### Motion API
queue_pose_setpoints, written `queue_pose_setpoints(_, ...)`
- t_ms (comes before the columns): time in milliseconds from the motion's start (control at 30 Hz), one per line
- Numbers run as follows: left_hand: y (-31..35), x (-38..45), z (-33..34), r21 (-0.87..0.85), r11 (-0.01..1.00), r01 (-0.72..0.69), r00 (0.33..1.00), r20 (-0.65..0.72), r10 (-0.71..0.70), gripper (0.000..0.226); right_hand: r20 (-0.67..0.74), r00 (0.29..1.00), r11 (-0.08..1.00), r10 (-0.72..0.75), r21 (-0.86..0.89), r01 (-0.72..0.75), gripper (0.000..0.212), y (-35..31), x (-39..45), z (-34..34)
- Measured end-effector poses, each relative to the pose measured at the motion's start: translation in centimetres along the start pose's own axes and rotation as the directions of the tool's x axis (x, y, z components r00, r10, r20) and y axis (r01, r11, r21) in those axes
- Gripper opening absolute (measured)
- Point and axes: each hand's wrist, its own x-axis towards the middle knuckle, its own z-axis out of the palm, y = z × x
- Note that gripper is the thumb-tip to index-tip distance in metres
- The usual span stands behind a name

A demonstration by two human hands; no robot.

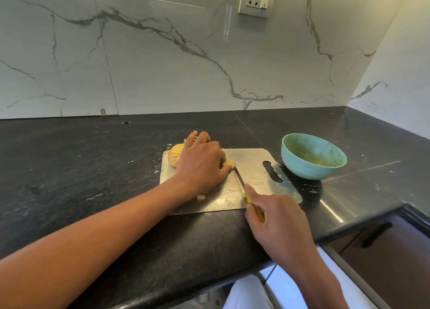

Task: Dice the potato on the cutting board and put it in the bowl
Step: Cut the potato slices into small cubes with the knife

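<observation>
On cutting board [253,169]: left hand [201,163] covers potato [229,162], grip unclear; right hand [279,218] clasps knife [246,191].

A cutting board [253,169] lies on the bench [93,169], its handle slot toward the right. Just right of the board stands a bowl [313,156]. The left hand [201,163] rests on the board's left half over potato pieces [229,162], a potato chunk [175,156] behind it at the board's far left corner. The right hand [277,212], at the board's near edge, holds a knife [246,192] pointing toward the pieces. A wall socket [256,0] sits on the wall behind.
</observation>
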Motion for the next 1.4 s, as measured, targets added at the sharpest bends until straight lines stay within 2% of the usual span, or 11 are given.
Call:
queue_pose_setpoints(100, -0.1, 0.0, 0.0, -0.002, 1.0, 0.002, 1.0, 0.004, -0.002, 0.043, -0.019, 1.0, 0.998, 0.012, 0.057, -0.011, 0.044, 0.3, -0.6, -0.2)
queue_pose_setpoints(300, -0.5, -0.1, -0.2, -0.039, 0.999, -0.001, 1.0, -0.002, 0.001, 0.042, -0.149, 0.986, 0.983, 0.07, 0.177, -0.043, 0.043, 0.2, 0.6, 0.2)
queue_pose_setpoints(600, -0.8, 0.0, 0.2, -0.063, 0.998, -0.002, 0.999, -0.047, -0.001, 0.037, -0.062, 0.997, 0.995, 0.042, 0.088, -0.036, 0.043, -0.6, 4.7, 1.4)
queue_pose_setpoints(900, -0.7, 0.0, 0.4, -0.052, 0.999, 0.005, 0.998, -0.07, -0.009, 0.034, -0.031, 1.0, 1.0, 0.007, -0.015, -0.007, 0.044, -0.8, 4.9, 1.6)
queue_pose_setpoints(1133, -0.6, 0.1, 0.5, -0.051, 0.999, 0.016, 0.997, -0.073, -0.02, 0.035, 0.026, 1.0, 0.999, -0.008, -0.039, 0.009, 0.044, -0.7, 5.0, 1.5)
queue_pose_setpoints(1400, -0.6, 0.3, 0.6, -0.079, 0.995, 0.053, 0.996, -0.07, -0.058, 0.034, 0.027, 0.999, 0.999, -0.024, 0.029, 0.023, 0.044, 0.1, 3.7, 1.3)
